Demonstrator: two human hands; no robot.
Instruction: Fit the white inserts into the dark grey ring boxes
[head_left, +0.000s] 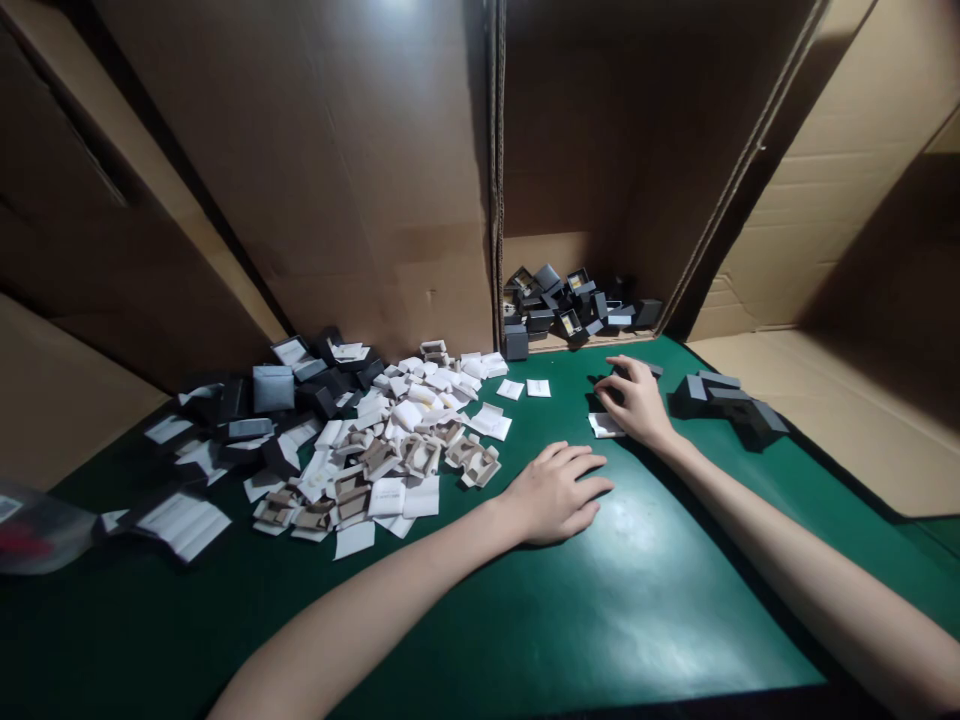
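My left hand point(556, 492) lies flat on the green table point(645, 590), fingers stretched out, holding nothing. My right hand point(636, 400) rests farther back with its fingers curled over a small dark box point(609, 392) on the table. A white insert card point(604, 426) lies just under that hand's near side. A heap of white and tan inserts point(409, 435) lies to the left of my left hand.
Dark box parts point(255, 400) are piled at the far left. A few dark boxes point(724, 395) sit right of my right hand. An open cardboard carton point(577, 170) behind holds several dark boxes point(559, 305). Cardboard walls point(825, 200) surround the table.
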